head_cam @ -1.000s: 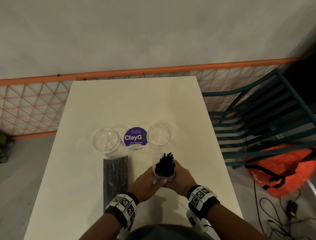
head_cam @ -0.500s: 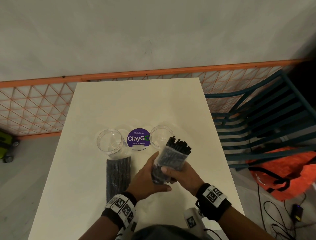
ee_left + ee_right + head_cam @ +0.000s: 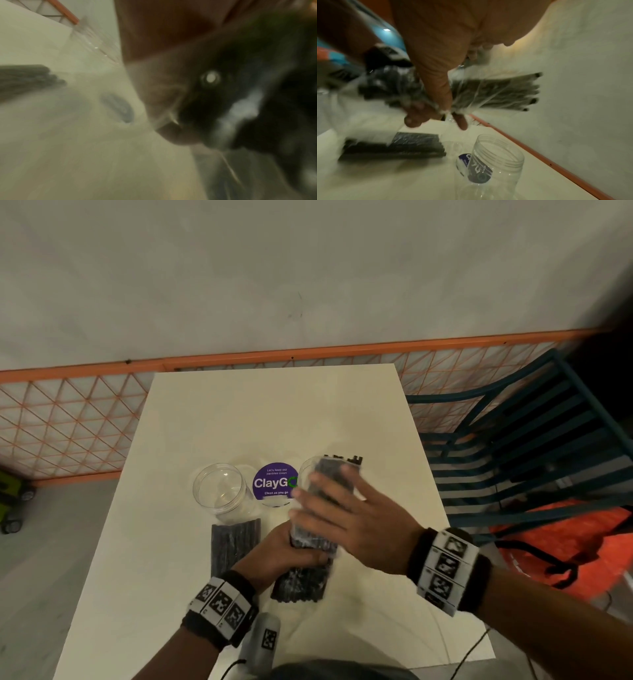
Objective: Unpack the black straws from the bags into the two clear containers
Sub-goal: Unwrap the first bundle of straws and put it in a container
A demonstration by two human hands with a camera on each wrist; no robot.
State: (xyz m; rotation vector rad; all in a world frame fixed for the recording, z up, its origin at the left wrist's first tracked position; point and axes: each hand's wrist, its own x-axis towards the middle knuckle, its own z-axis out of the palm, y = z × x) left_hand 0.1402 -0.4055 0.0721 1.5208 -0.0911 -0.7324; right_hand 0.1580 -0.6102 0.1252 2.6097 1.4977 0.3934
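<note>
Table (image 3: 257,412) | left grip (image 3: 284,553) clasps bag (image 3: 303,580) | right grip (image 3: 359,529) apparently pinching it

held bag (image 3: 320,508): clear plastic, full of black straws (image 3: 344,459), tips poking out far end, raised over right container (image 3: 302,474) | second bag (image 3: 234,546): flat on worktop (image 3: 274,412), just beside upright left container (image 3: 219,491)

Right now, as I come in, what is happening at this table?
A person is holding a bag of black straws above the white table. The left hand grips its lower part and the right hand holds the upper part, fingers spread over it. Straw ends stick out of the open top. The left clear container and the right clear container are both empty. A second bag lies on the table, not yet unpacked.
</note>
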